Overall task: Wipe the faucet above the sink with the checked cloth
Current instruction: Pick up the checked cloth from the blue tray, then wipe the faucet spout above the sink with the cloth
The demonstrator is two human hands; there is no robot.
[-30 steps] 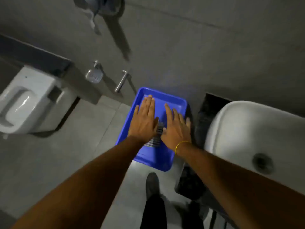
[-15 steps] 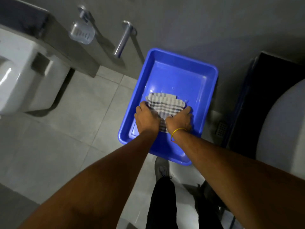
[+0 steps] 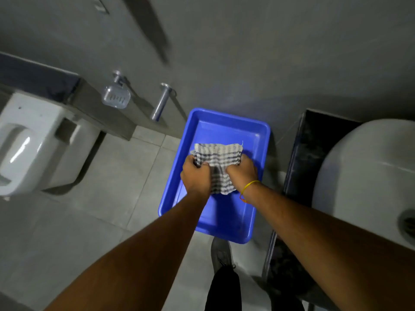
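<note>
The checked cloth [image 3: 219,163], grey and white, is bunched between both hands over the blue plastic tray [image 3: 226,127] on the floor. My left hand [image 3: 195,176] grips its left side and my right hand [image 3: 242,173], with a yellow band at the wrist, grips its right side. The cloth's far edge is spread out and its near end hangs down between my wrists. The white sink [image 3: 363,167] is at the right edge, with its drain [image 3: 407,223] showing. The faucet above the sink is out of view.
A white toilet [image 3: 33,144] stands at the left under a grey ledge [image 3: 94,104]. A clear soap dish [image 3: 115,96] and a metal bar [image 3: 160,105] stick out of the grey wall. A dark counter [image 3: 301,167] holds the sink. My shoe [image 3: 221,252] is below the tray.
My hands went from lying flat over the tray to gripping the cloth, and have now raised it a little. The view has tilted up, bringing the sink back in at the right.
</note>
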